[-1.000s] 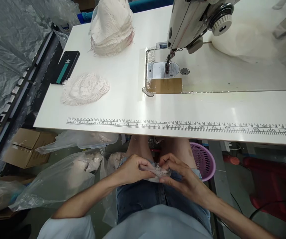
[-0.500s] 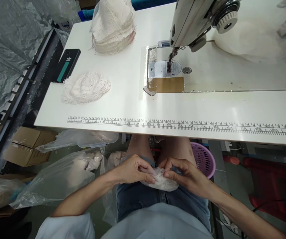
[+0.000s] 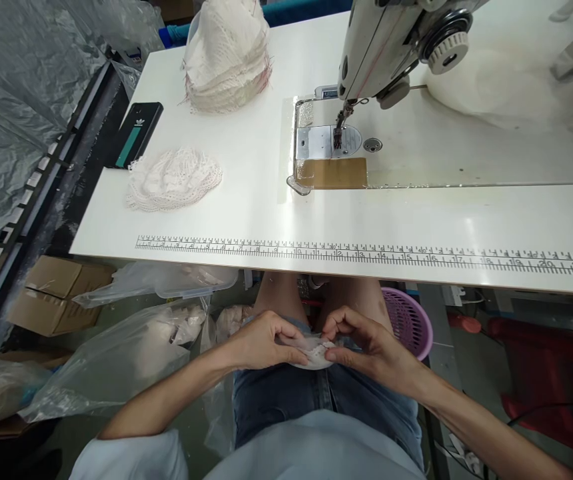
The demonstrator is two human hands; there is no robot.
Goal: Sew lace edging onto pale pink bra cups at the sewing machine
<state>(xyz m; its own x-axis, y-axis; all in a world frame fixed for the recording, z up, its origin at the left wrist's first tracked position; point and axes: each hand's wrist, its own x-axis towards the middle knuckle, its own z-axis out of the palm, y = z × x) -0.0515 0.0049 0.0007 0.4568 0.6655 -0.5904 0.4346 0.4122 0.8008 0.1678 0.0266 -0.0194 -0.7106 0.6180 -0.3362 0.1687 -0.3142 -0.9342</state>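
Over my lap, a small piece of thin white fabric [image 3: 315, 355] is stretched between both hands. My left hand [image 3: 271, 341] is closed on its left side, thumb and fingers pinching it. On the other side, my right hand [image 3: 361, 343] pinches the fabric's right edge between thumb and fingertips. Part of the cloth is covered by the fingers. On the table above lies a white lace piece [image 3: 174, 179], beside a black phone [image 3: 136, 135] with a green stripe. Farther back stands a tall stack of white fabric pieces [image 3: 227, 60].
A sewing machine [image 3: 376, 53] stands on the white table [image 3: 246, 213], whose front edge carries a printed ruler [image 3: 366, 253]. Below it are a purple basket [image 3: 409, 323], a cardboard box [image 3: 59, 293] and clear plastic bags [image 3: 116, 353]. A red stool [image 3: 541, 380] is at right.
The white fabric has been gathered up and less of it hangs below my fingers. My right hand has shifted slightly, its fingers lifting a little. My left hand has barely moved.
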